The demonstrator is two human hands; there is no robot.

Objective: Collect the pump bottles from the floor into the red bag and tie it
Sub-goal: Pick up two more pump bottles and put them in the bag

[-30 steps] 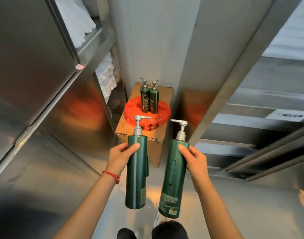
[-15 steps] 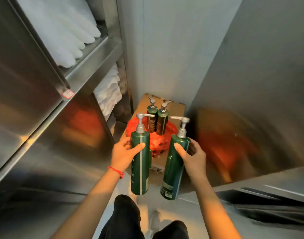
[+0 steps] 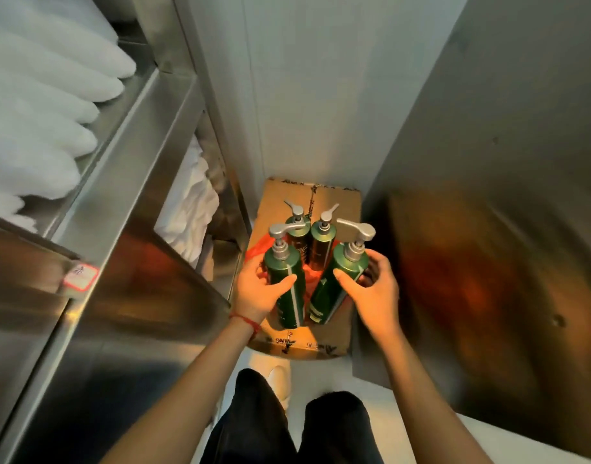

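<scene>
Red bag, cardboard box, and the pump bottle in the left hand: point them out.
red bag (image 3: 258,250), head view, crumpled plastic left of the bottles.
cardboard box (image 3: 334,336), head view, bare top near the front edge.
pump bottle in the left hand (image 3: 289,298), head view, green body.

Left hand (image 3: 259,291) and right hand (image 3: 374,289), arms outstretched, each grip something.

Four green pump bottles: one in the left hand (image 3: 259,289) (left-held bottle (image 3: 287,283)), one in the right hand (image 3: 376,289) (right-held bottle (image 3: 334,286)), and two standing behind, the rear left bottle (image 3: 297,229) and the rear right bottle (image 3: 322,242). One red bag (image 3: 259,249). One cardboard box (image 3: 334,333). Two hands. Two metal shelves of folded white towels: upper stack (image 3: 43,105), lower stack (image 3: 190,205).
</scene>
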